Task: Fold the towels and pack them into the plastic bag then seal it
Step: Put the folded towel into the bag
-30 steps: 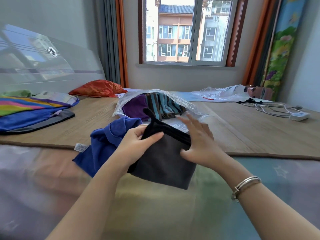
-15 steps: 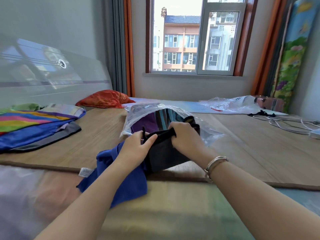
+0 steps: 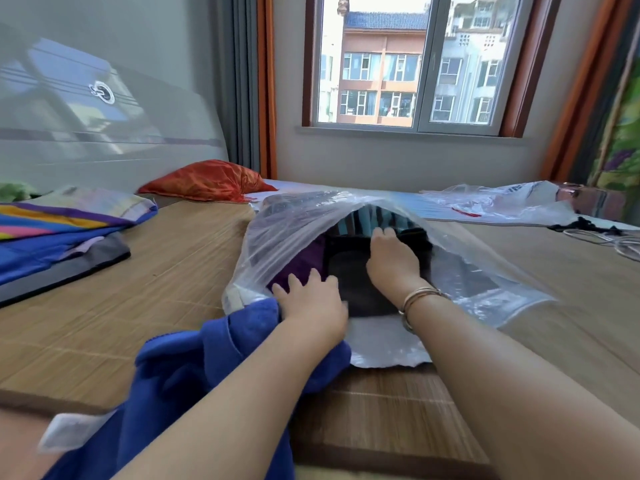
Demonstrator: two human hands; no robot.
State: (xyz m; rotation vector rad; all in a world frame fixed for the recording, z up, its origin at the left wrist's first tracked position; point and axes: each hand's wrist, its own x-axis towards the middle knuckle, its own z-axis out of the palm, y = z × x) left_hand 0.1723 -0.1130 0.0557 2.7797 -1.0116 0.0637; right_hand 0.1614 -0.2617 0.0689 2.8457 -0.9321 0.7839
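A clear plastic bag [image 3: 294, 233] lies open on the bamboo mat [image 3: 156, 271] in front of me. Inside it are a purple towel [image 3: 301, 261], a striped teal towel [image 3: 360, 220] and the folded dark grey towel [image 3: 349, 282]. My right hand [image 3: 391, 261] is inside the bag's mouth, lying flat with straight fingers on the dark grey towel. At the left side of the mouth, my left hand [image 3: 311, 303] touches the towels with spread fingers. A crumpled blue towel [image 3: 194, 368] lies under my left forearm, outside the bag.
A stack of folded striped and blue cloths [image 3: 52, 233] sits at the left. An orange pillow [image 3: 204, 180] lies at the back, against the headboard. A second crumpled plastic bag [image 3: 498, 202] and white cables [image 3: 609, 237] are at the right.
The dark grey towel, held in both hands before the bag, has gone into the bag. My right hand followed it inside and my left hand released its grip.
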